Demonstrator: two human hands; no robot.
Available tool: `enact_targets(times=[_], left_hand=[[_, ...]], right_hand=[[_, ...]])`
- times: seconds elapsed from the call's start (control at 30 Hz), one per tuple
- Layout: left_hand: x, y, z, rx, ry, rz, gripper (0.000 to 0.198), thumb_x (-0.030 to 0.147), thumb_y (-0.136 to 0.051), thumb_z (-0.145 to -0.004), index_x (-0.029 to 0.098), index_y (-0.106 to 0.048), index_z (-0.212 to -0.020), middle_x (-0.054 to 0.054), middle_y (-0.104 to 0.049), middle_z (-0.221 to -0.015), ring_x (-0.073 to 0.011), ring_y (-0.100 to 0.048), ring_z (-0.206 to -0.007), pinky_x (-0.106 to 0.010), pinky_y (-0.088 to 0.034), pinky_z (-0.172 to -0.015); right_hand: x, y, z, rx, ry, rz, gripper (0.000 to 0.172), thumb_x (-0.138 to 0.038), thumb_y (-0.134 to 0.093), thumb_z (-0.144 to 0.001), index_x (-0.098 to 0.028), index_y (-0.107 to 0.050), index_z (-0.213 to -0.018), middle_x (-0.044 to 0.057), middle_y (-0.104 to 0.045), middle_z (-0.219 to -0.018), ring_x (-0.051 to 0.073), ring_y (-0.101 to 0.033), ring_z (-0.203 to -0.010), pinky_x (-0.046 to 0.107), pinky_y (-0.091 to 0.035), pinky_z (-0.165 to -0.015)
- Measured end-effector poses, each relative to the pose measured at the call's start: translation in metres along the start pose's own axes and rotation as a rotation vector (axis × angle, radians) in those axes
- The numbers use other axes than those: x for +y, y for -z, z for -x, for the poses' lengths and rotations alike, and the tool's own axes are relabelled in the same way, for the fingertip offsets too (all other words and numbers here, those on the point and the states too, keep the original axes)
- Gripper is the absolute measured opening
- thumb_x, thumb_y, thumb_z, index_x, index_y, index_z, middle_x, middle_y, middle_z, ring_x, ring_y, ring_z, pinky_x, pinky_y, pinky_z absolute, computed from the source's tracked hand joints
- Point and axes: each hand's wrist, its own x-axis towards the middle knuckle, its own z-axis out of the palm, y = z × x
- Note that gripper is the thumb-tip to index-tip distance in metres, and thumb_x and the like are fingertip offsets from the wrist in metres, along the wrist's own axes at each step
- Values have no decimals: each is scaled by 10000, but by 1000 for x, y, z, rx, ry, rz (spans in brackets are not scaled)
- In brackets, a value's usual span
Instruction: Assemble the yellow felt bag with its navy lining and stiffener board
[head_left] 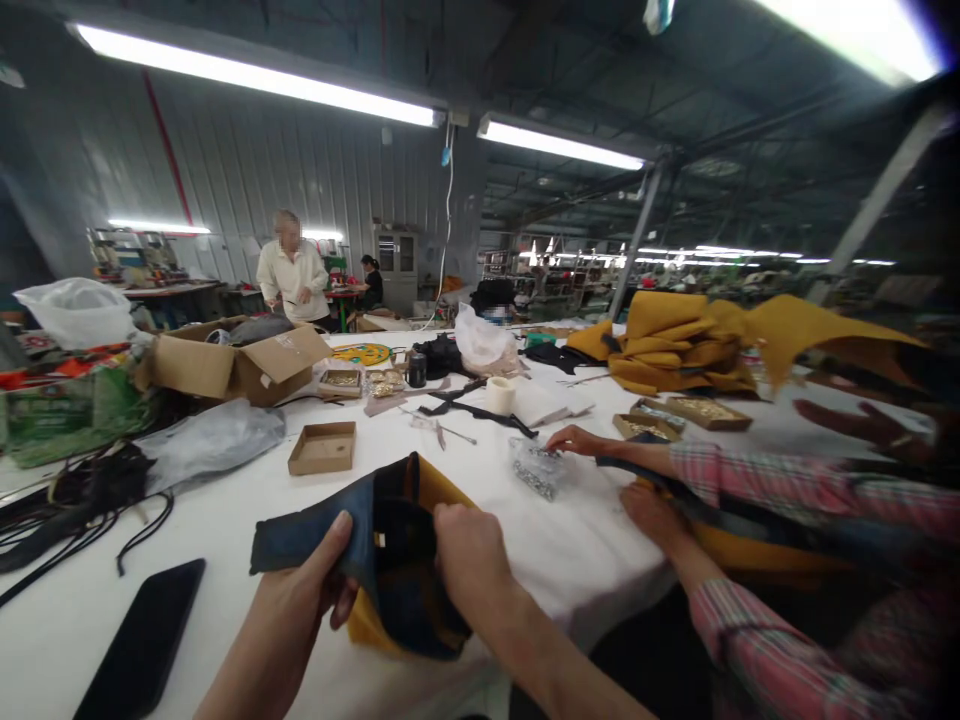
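A dark-blue and yellow pouch-like piece of sheet material [397, 580], its mouth open, is held at the near edge of the white-covered surface [487, 470]. The left hand [315, 590] pinches its blue flap, thumb on top; the right hand [476, 555] grips its opposite rim, fingers curled. Left of the piece lies a flat black phone [142, 640]; just beyond it sits a shallow brown cardboard box [322, 466]. Beyond it to the right, a co-worker's hand [576, 438] touches a clear plastic bag of small silvery parts [536, 470].
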Motion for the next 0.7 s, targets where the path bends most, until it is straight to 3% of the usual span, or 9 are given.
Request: enact_targets(times=[0.07,0.13,0.2,0.3,0.37,0.5,0.6,0.7], left_hand=[[0,6,-3,10,17,37,643,734,-899,-897,181,-638,-697,-10,-632,-609,-103,-490,-519,-233,-397,-521],[1,11,-6,47,48,87,630,711,-937,-869,182,-640,-697,2,-612,-599,-103,-488,-521,-229,-393,-516],[2,14,-10,71,70,118,628,692,-968,-842,182,-639,-681,9,-595,-585,-103,-487,-522,-226,-392,-510],[4,14,-10,65,88,118,609,662,-993,-829,177,-653,-687,-1,-627,-607,-102,-499,-524,-224,-410,-505],[4,14,-8,39,99,96,599,660,-994,-832,173,-670,-703,-9,-648,-621,-104,-508,-522,-225,-422,-499],[1,14,-3,24,68,67,593,647,-977,-862,175,-664,-688,-3,-638,-610,-98,-500,-512,-220,-432,-491],[1,14,0,138,84,65,549,592,-998,-866,174,-685,-695,-7,-663,-629,-117,-583,-559,-204,-506,-504],[7,11,4,259,74,148,269,387,-969,-941,202,-842,-1090,-76,-873,-1069,-252,-847,-986,-309,-750,-799]], right_hand=[[28,19,6,242,-106,-206,259,-238,-615,-1106,-170,-802,-940,154,-827,-877,300,-788,-816,363,-523,-723],[51,28,12,420,-176,-632,347,-462,-690,-1095,-201,-754,-875,78,-785,-793,232,-704,-741,328,-475,-676],[66,27,17,490,-275,-1153,384,-580,-824,-975,-205,-764,-925,47,-796,-808,211,-690,-724,315,-512,-667],[70,14,26,491,-467,-1720,516,-510,-1034,-729,-194,-810,-1070,53,-864,-945,228,-769,-783,334,-631,-736],[67,5,33,495,-528,-1857,570,-453,-1081,-670,-184,-823,-1101,70,-883,-1015,243,-810,-846,343,-672,-778],[56,-1,47,573,-535,-1846,582,-492,-1059,-746,-197,-837,-1196,72,-892,-1141,259,-842,-1038,341,-703,-894],[50,2,56,644,-571,-1837,624,-507,-1053,-763,-238,-831,-1280,52,-886,-1236,263,-837,-1140,346,-714,-950],[47,4,66,626,-622,-1965,653,-464,-1072,-762,-264,-818,-1329,42,-885,-1266,235,-849,-1103,304,-725,-889]])
